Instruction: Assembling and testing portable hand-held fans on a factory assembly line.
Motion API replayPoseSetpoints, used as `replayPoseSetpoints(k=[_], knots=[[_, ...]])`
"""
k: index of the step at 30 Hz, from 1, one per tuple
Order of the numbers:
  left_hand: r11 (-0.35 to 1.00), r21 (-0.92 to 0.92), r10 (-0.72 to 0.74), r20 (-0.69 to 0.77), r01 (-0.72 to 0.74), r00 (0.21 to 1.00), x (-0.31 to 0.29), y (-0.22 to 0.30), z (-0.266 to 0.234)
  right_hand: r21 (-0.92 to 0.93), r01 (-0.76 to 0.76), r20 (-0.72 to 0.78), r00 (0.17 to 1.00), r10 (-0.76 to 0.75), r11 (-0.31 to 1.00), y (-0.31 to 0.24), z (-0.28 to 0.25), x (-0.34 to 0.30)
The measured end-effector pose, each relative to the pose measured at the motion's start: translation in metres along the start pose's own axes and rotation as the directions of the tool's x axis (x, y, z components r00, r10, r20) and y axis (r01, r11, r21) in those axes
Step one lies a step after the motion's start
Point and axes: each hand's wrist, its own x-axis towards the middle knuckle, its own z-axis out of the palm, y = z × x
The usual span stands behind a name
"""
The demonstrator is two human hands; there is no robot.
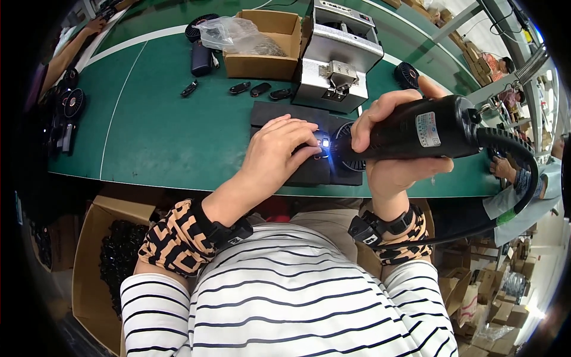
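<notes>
My right hand (389, 175) is wrapped round a thick black electric screwdriver (404, 128), held nearly level with its tip toward the left. A black cable (505, 140) runs from its rear end. A bright blue-white light glows near the tip. There my left hand (276, 146) pinches the dark body of a small handheld fan (322, 144) between thumb and fingers. The fan's round grille (352, 162) shows partly beneath the screwdriver. Under the fan lies a black padded block (312, 172). Where exactly the tip touches is hidden by glare.
Behind the block stands a silver metal machine (333, 77), beside an open cardboard box (262, 65) with a plastic bag (229, 33). Several small dark parts (260, 89) lie on the green table (154, 131). Other fans (74, 102) sit left; a co-worker's hand (503, 169) shows right.
</notes>
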Motion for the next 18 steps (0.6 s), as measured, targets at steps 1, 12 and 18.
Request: replayPoseSetpoints(k=[1,12,18], knots=[[1.000,-0.012,-0.004,0.005,0.004,1.000,0.000,0.000,0.000,-0.024,-0.013,-0.007,1.000,0.013,1.000,-0.001,0.001,0.000],[0.999,0.034,-0.019,-0.039,0.020,0.999,-0.002,-0.003,-0.004,-0.024,0.018,0.031,0.999,-0.017,1.000,-0.015,0.000,0.013],[0.997,0.061,-0.035,-0.026,0.037,0.999,-0.005,-0.004,-0.002,-0.017,0.020,0.062,0.998,-0.019,1.000,-0.013,0.002,0.012]])
